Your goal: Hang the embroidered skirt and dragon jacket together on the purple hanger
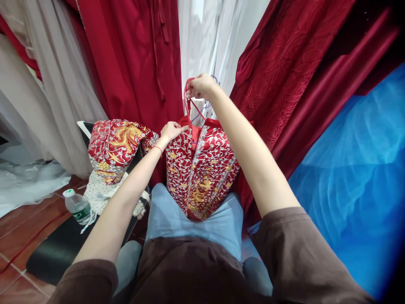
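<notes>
A red embroidered garment (209,169) with silver scrolls and gold motifs hangs upright in front of my knees, its lower end at my lap. My left hand (171,131) is closed on its upper left edge, by the neck opening. Higher up, my right hand (200,86) pinches a looped red strap (187,101) that runs down to the garment's top. A thin purple hanger (199,113) shows partly behind the strap and inside the neck opening. The garment's back is hidden.
On my left, a black chair (52,249) carries another folded embroidered red piece (115,143), a dotted white cloth (99,190) and a water bottle (76,207). Red gowns (133,55), white fabric (202,33) and blue tulle (351,160) hang close around.
</notes>
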Available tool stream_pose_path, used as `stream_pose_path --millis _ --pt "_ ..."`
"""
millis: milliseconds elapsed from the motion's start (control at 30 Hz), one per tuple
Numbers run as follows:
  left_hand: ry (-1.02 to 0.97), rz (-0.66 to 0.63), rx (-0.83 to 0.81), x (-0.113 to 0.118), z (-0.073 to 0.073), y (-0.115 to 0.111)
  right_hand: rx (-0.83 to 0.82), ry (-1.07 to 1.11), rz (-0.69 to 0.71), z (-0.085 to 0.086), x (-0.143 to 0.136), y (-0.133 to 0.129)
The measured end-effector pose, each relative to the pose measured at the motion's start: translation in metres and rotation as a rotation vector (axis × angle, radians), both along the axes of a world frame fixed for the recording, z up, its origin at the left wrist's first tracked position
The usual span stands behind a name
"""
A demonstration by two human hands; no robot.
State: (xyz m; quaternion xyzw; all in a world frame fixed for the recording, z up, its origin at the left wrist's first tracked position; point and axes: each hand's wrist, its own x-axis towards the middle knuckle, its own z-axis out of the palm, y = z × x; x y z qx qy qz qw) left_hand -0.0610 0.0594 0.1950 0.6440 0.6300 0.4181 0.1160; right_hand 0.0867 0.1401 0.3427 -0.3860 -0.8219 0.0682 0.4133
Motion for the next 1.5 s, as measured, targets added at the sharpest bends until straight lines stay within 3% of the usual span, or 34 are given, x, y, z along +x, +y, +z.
stream_pose_path --millis 200,300,367,433,567,633,700,833,900,1033,1167,1333,1400,1500 --pt "0.002 -0.027 0.013 -0.001 0.002 -0.011 -0.189 -0.218 -0.086 -0.04 -0.031 -0.033" --pt "-0.015 -0.046 0.036 -0.002 0.0 -0.013 -0.015 -0.269 -0.034 -0.052 -0.016 -0.05" --pt "-0.025 -0.046 0.046 -0.003 -0.002 -0.012 0.186 -0.353 -0.102 -0.053 0.008 -0.064" --pt "-0.031 -0.045 0.048 -0.003 -0.003 -0.009 0.276 -0.55 -0.3 -0.052 0.041 -0.079" --pt "-0.047 -0.023 0.041 -0.003 -0.006 0.0 0.182 -1.011 -0.687 -0.058 0.122 -0.103" --pt "-0.049 -0.01 0.047 -0.003 -0.007 0.002 0.068 -1.175 -0.778 -0.067 0.159 -0.108" --pt "-0.043 -0.013 0.062 -0.005 -0.008 0.004 -0.01 -1.26 -0.783 -0.073 0.188 -0.108" --pt "-0.021 -0.026 0.084 -0.011 -0.008 0.003 0.154 -1.229 -0.618 -0.071 0.217 -0.102" --pt "-0.011 -0.004 0.107 -0.012 -0.007 0.002 0.225 -1.185 -0.548 -0.064 0.217 -0.102" --pt "0.021 0.047 0.145 -0.015 -0.003 0.0 0.204 -1.027 -0.526 -0.059 0.203 -0.111" --pt "-0.021 -0.018 0.217 -0.023 -0.005 0.004 0.27 -0.917 -0.487 -0.08 0.189 -0.12" --pt "-0.2 -0.175 0.404 -0.036 -0.018 0.02 0.284 -1.093 -0.229 -0.113 0.192 -0.108" --pt "-0.303 -0.208 0.445 -0.039 -0.024 0.027 0.35 -0.974 -0.261 -0.117 0.197 -0.096" --pt "-0.389 -0.275 0.436 -0.041 -0.024 0.035 0.508 -0.656 -0.422 -0.117 0.2 -0.078"
